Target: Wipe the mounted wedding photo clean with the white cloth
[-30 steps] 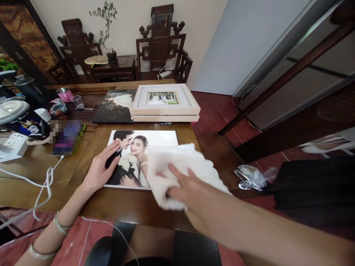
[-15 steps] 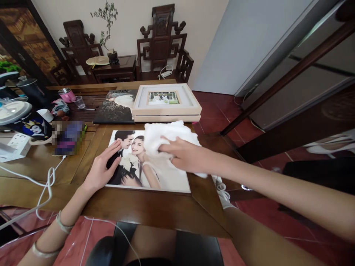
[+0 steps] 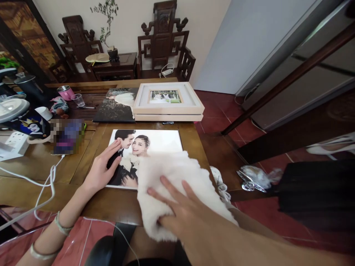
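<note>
A glossy photo panel (image 3: 165,139) of a couple lies flat on the wooden table. Resting on its left side, my left hand (image 3: 103,169) is open, fingers stretched over the pictured dark suit and head. My right hand (image 3: 184,212) presses a fluffy white cloth (image 3: 155,171) onto the panel's lower right, fingers spread on top and thumb tucked into a fold. The cloth hides that part of the picture and hangs past the table's front edge.
Behind the panel sit stacked pale picture frames (image 3: 169,111) and a dark photo board (image 3: 115,109). To the left are a phone (image 3: 68,136), a white cable (image 3: 51,177), a pink mug (image 3: 66,93), a small clear cup (image 3: 78,100) and a large lidded cup (image 3: 30,123).
My right hand has drawn the white cloth from the panel's upper right toward me, uncovering the upper right corner. My left hand stays put.
</note>
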A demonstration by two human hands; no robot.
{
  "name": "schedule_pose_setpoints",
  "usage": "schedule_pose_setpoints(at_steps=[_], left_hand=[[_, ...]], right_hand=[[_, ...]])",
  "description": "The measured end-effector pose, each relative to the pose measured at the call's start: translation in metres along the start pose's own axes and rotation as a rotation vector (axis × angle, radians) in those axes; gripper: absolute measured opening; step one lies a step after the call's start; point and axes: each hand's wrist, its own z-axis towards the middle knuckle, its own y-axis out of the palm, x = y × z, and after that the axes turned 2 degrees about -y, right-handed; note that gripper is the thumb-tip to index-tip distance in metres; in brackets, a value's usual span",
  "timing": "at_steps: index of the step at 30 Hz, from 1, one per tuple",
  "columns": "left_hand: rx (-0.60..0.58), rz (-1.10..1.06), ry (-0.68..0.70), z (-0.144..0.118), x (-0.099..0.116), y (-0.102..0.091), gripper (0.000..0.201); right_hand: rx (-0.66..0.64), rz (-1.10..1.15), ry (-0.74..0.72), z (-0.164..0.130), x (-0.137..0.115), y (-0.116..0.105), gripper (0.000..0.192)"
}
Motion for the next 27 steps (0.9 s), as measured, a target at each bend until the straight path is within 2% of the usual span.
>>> schedule_pose_setpoints(at_steps=[2,4,6,10,13,15,18,20,22,24,27], left_hand=[[-0.003,0.0,0.006,0.0,0.0,0.0,0.044],[-0.006,0.001,0.01,0.0,-0.001,0.0,0.044],[-0.006,0.004,0.008,-0.001,-0.002,0.0,0.044],[-0.004,0.006,0.014,-0.001,-0.003,0.0,0.044],[-0.009,-0.001,0.014,0.0,-0.003,-0.001,0.044],[-0.01,-0.005,0.013,0.0,-0.003,-0.001,0.044],[-0.011,0.001,0.003,-0.001,-0.003,-0.002,0.044],[-0.01,0.005,-0.006,-0.001,-0.004,-0.002,0.045],[-0.009,0.002,-0.007,-0.001,-0.005,-0.001,0.045],[-0.007,-0.001,-0.005,-0.002,-0.005,-0.001,0.045],[-0.006,-0.003,-0.002,-0.002,-0.006,-0.001,0.044]], right_hand=[[-0.07,0.016,-0.008,-0.002,-0.006,-0.003,0.049],[-0.07,0.033,0.013,-0.001,-0.003,-0.016,0.057],[0.012,0.054,0.032,0.007,0.008,-0.033,0.063],[0.179,0.053,0.053,0.037,0.049,-0.062,0.059],[0.278,-0.032,0.072,0.06,0.073,-0.07,0.05],[0.345,-0.077,0.077,0.068,0.076,-0.068,0.043],[0.374,-0.113,0.085,0.066,0.058,-0.054,0.044],[0.315,-0.136,0.072,0.058,0.036,-0.04,0.054],[0.198,-0.154,0.043,0.046,0.011,-0.027,0.062],[0.092,-0.153,-0.001,0.034,-0.011,-0.018,0.056],[0.006,-0.122,-0.101,0.021,-0.032,-0.015,0.037]])
